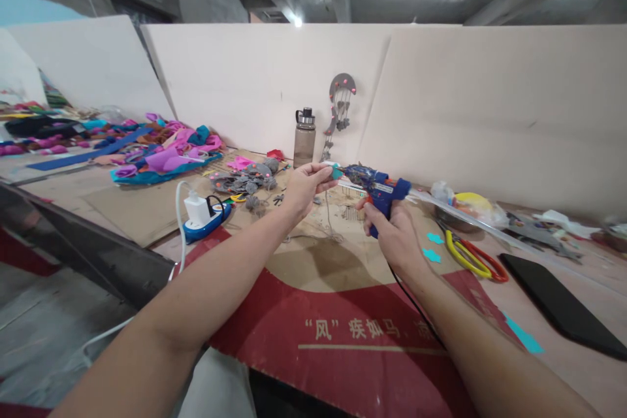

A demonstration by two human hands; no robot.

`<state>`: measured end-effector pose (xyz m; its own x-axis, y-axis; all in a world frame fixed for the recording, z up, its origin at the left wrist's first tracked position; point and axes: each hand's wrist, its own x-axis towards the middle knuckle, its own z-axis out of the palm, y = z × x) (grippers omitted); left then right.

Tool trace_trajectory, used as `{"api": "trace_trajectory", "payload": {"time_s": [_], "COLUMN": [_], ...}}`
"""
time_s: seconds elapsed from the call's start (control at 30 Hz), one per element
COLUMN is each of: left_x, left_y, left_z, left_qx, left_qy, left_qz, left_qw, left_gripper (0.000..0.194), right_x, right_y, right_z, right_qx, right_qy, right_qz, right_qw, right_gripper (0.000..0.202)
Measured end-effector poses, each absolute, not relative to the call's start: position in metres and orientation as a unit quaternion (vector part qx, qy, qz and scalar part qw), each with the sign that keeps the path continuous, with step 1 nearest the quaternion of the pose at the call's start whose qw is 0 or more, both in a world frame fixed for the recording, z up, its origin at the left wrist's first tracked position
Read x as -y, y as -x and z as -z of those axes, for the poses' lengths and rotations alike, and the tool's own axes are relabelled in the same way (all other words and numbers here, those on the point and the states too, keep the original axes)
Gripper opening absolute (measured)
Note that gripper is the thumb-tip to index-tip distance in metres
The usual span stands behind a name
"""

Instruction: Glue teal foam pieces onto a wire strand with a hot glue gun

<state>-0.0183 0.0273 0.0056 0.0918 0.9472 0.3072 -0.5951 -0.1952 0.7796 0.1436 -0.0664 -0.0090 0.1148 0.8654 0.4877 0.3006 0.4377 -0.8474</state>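
My right hand [392,228] is wrapped round the handle of a blue glue gun [377,186], its nozzle pointing left. Between the fingertips of my left hand [306,186] is a small teal felt piece [336,172], close to the nozzle; whether the two touch I cannot tell. A grey cord [329,209] hangs below my left fingers towards the cardboard. Two teal felt cutouts [432,255] lie to the right of my right hand, beside scissors [473,258] with yellow and red handles.
A water bottle [304,140] stands against the white partition [220,78], near a grey felt hanging ornament [343,88]. Grey felt pieces [245,177] and a blue power strip [208,225] are on the left. A black phone [558,300] lies at the right. Coloured felt scraps [169,157] pile up far left.
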Motion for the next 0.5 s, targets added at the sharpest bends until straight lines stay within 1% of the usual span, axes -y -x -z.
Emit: {"api": "trace_trajectory", "payload": {"time_s": [0.1, 0.2, 0.27, 0.4, 0.47, 0.5], "left_x": [-0.027, -0.027, -0.028, -0.029, -0.028, -0.027], "left_y": [0.020, 0.021, 0.020, 0.019, 0.019, 0.019], "left_z": [-0.007, -0.007, -0.005, -0.002, -0.002, -0.003], "left_qx": [-0.212, -0.218, -0.225, -0.267, -0.288, -0.294], "left_qy": [-0.421, -0.424, -0.441, -0.504, -0.554, -0.583], "left_qz": [-0.643, -0.641, -0.639, -0.638, -0.641, -0.642], "left_qw": [0.604, 0.601, 0.589, 0.517, 0.447, 0.402], "left_gripper": [0.021, 0.022, 0.022, 0.020, 0.016, 0.013], "right_x": [0.060, 0.050, 0.043, 0.030, 0.025, 0.023], "right_y": [-0.146, -0.153, -0.161, -0.180, -0.192, -0.197], "right_z": [0.009, 0.012, 0.016, 0.029, 0.035, 0.036], "right_qx": [0.556, 0.477, 0.454, 0.489, 0.544, 0.575], "right_qy": [0.450, 0.488, 0.554, 0.658, 0.678, 0.686], "right_qz": [-0.331, -0.357, -0.358, -0.351, -0.289, -0.232], "right_qw": [0.616, 0.638, 0.598, 0.452, 0.402, 0.381], "right_gripper": [0.021, 0.020, 0.018, 0.022, 0.030, 0.035]}}
